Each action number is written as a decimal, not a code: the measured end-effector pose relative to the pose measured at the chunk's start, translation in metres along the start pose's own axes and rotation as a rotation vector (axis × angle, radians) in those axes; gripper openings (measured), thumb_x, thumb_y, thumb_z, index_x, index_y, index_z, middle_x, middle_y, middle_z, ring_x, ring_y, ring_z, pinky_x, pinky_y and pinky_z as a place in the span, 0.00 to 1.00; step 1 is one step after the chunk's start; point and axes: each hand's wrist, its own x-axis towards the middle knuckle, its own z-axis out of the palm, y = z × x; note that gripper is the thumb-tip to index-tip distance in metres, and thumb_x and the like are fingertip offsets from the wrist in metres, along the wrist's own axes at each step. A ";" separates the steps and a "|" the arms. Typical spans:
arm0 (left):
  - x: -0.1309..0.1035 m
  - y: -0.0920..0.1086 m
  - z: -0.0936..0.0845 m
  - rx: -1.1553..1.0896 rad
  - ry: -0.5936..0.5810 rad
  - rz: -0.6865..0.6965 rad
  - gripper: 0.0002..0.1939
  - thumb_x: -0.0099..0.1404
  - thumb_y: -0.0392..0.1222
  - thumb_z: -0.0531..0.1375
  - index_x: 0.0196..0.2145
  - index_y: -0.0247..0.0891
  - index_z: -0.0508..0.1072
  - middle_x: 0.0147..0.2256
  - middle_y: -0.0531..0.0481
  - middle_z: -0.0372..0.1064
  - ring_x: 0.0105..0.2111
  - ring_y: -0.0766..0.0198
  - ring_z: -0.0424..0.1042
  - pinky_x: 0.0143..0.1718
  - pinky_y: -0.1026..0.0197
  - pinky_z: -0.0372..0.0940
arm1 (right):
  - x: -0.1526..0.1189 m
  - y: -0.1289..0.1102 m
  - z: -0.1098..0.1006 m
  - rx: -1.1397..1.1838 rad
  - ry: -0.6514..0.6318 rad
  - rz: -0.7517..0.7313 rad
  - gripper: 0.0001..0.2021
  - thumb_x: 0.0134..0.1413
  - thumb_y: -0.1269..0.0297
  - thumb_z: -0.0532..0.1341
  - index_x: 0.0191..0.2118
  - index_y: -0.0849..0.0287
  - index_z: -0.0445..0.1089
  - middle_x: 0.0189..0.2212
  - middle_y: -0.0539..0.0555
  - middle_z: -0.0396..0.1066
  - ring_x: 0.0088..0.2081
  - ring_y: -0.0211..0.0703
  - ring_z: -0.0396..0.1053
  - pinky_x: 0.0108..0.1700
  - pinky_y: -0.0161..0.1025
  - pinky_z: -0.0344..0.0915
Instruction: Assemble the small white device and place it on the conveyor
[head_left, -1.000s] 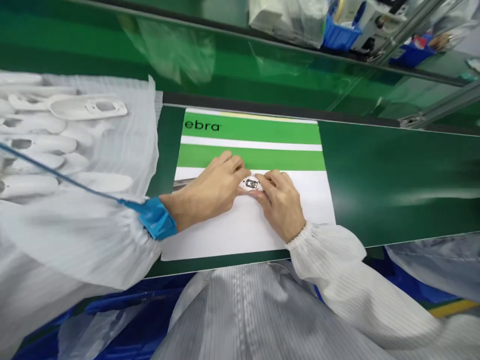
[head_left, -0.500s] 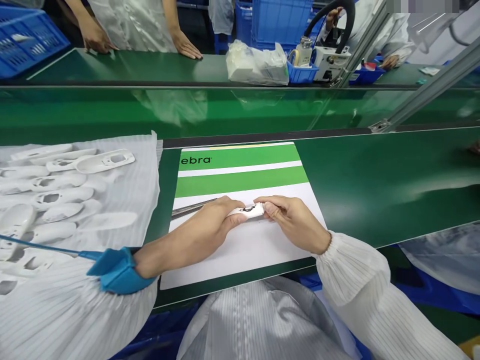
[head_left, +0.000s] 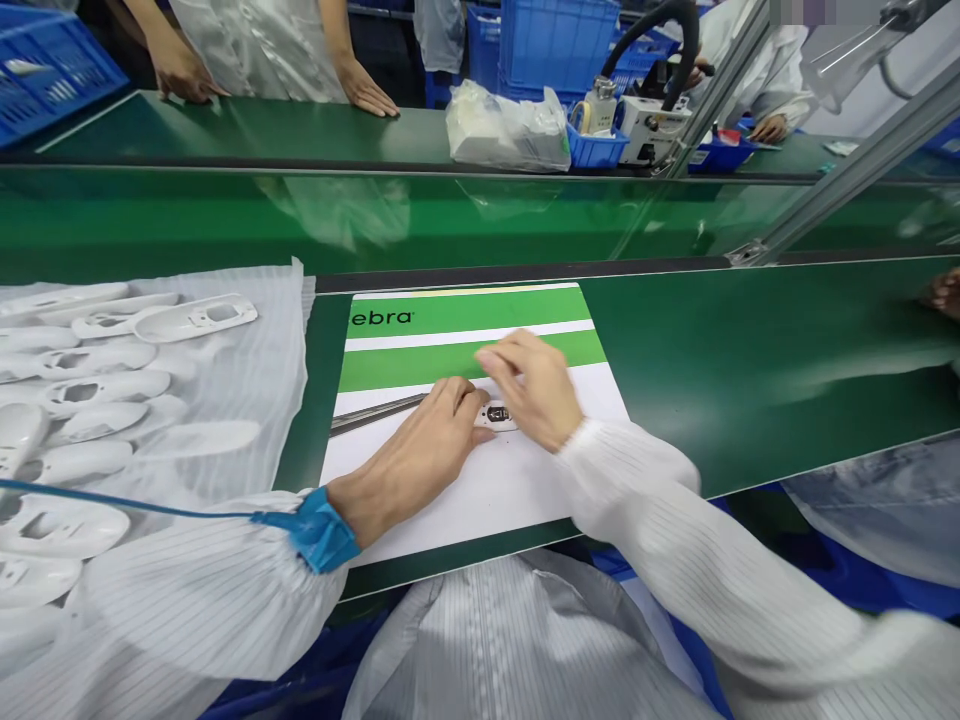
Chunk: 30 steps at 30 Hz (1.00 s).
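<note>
Pinching one small white part (head_left: 498,415) on the green-striped sheet (head_left: 465,340), the left hand (head_left: 420,455) steadies it; the right hand (head_left: 529,385) hovers spread above.

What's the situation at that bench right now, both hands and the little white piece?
Left hand pins the small white part on the green-and-white sheet. Right hand hovers just over it, fingers loose. Tweezers lie beside the left hand.
</note>
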 end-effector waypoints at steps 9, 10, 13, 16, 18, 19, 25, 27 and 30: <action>-0.014 -0.021 0.008 -0.044 0.134 0.066 0.17 0.71 0.47 0.51 0.49 0.32 0.70 0.45 0.40 0.65 0.45 0.52 0.61 0.50 0.46 0.65 | 0.007 -0.006 0.043 -0.505 -0.132 -0.053 0.26 0.71 0.54 0.44 0.27 0.57 0.69 0.27 0.52 0.73 0.32 0.40 0.67 0.29 0.41 0.46; -0.015 -0.021 0.010 -0.051 0.134 0.086 0.16 0.72 0.46 0.51 0.47 0.32 0.70 0.44 0.40 0.66 0.45 0.52 0.62 0.49 0.46 0.65 | 0.006 -0.006 0.042 -0.510 -0.141 -0.057 0.25 0.71 0.55 0.44 0.28 0.57 0.69 0.27 0.53 0.74 0.32 0.41 0.67 0.30 0.41 0.47; -0.014 -0.020 0.015 -0.032 0.157 0.154 0.13 0.71 0.39 0.49 0.43 0.34 0.72 0.42 0.40 0.67 0.45 0.51 0.62 0.51 0.45 0.63 | 0.005 -0.006 0.041 -0.503 -0.156 -0.074 0.26 0.72 0.56 0.41 0.31 0.57 0.70 0.29 0.56 0.74 0.34 0.44 0.68 0.32 0.42 0.50; -0.011 -0.019 0.016 -0.025 0.213 0.147 0.14 0.71 0.39 0.49 0.44 0.32 0.71 0.43 0.38 0.66 0.45 0.50 0.61 0.50 0.45 0.63 | 0.006 -0.008 0.042 -0.475 -0.193 -0.067 0.25 0.71 0.56 0.41 0.32 0.57 0.71 0.31 0.58 0.74 0.36 0.46 0.68 0.35 0.42 0.53; -0.009 -0.019 0.014 -0.013 0.188 0.139 0.16 0.71 0.42 0.48 0.46 0.30 0.71 0.42 0.37 0.66 0.44 0.50 0.62 0.48 0.45 0.64 | 0.009 -0.011 0.042 -0.433 -0.203 -0.024 0.25 0.71 0.57 0.42 0.31 0.57 0.71 0.31 0.57 0.74 0.36 0.45 0.68 0.36 0.41 0.55; -0.007 -0.019 0.013 0.007 0.162 0.146 0.17 0.72 0.43 0.48 0.46 0.29 0.70 0.42 0.37 0.66 0.43 0.50 0.62 0.48 0.46 0.64 | 0.011 -0.011 0.041 -0.413 -0.194 0.005 0.25 0.71 0.57 0.43 0.30 0.57 0.71 0.30 0.56 0.74 0.35 0.44 0.68 0.37 0.41 0.56; 0.000 -0.020 0.000 -0.010 0.028 0.041 0.21 0.71 0.46 0.50 0.52 0.27 0.69 0.45 0.36 0.65 0.47 0.48 0.62 0.51 0.46 0.61 | 0.012 0.000 0.010 -0.063 -0.148 0.082 0.18 0.70 0.57 0.49 0.38 0.57 0.75 0.37 0.52 0.75 0.40 0.40 0.68 0.43 0.37 0.60; 0.004 -0.023 -0.009 -0.131 -0.065 -0.063 0.21 0.71 0.47 0.50 0.53 0.30 0.69 0.44 0.38 0.66 0.47 0.49 0.64 0.50 0.49 0.62 | 0.004 0.009 -0.006 0.025 -0.211 0.120 0.15 0.68 0.59 0.51 0.44 0.56 0.75 0.40 0.53 0.74 0.40 0.40 0.69 0.41 0.37 0.60; 0.010 -0.030 -0.025 -0.287 -0.211 -0.153 0.21 0.70 0.52 0.49 0.51 0.39 0.72 0.43 0.43 0.69 0.44 0.53 0.69 0.45 0.53 0.64 | -0.009 0.019 -0.023 0.097 -0.293 0.193 0.14 0.67 0.60 0.54 0.46 0.56 0.76 0.39 0.53 0.74 0.40 0.40 0.69 0.40 0.37 0.61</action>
